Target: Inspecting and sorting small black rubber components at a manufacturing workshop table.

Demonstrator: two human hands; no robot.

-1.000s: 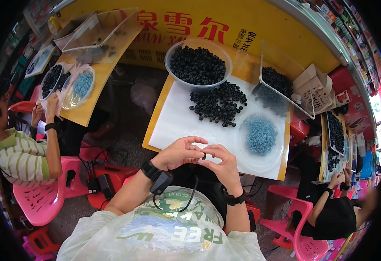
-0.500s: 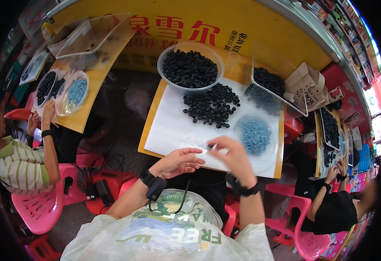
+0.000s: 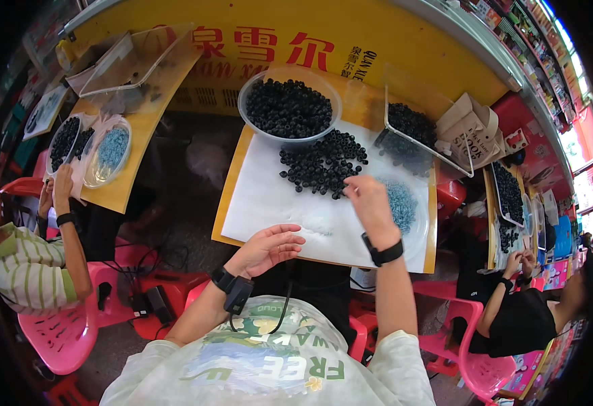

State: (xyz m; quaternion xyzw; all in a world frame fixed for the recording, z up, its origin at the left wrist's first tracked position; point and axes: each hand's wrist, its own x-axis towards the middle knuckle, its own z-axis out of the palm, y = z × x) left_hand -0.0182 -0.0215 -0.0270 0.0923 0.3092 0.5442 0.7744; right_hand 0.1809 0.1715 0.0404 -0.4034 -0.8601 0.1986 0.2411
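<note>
I have the right hand [image 3: 371, 203] at the lower right edge of the loose pile of black beads [image 3: 320, 162], its fingertips bunched narrow against the outermost ones; whether a bead is pinched there I cannot tell. The left hand [image 3: 269, 250] hangs below the pile and to its left, loosely curled, thumb and fingers apart and looking empty. A second ago I had both hands together well below the pile with a small dark piece between them; since then they have parted, and the right one has travelled up to the beads. These are smooth, rounded and glossy, some showing a hole, and they lie on a flat white sheet [image 3: 256, 203] over a yellow board [image 3: 219, 229]. Just above the pile stands a round, clear plastic bowl [image 3: 279, 137] heaped with more of them. To its lower right, partly behind my right wrist, a shallow clear dish [image 3: 415, 237] holds a grainy mound of tiny pale-blue bits [image 3: 399, 203]. Up and right of the pile, a clear, straight-sided bin [image 3: 433, 154] leans at a tilt, with a beige handled bag [image 3: 469, 128] beyond. Far left of the pile sits a co-worker in a striped shirt [image 3: 33, 264].
</note>
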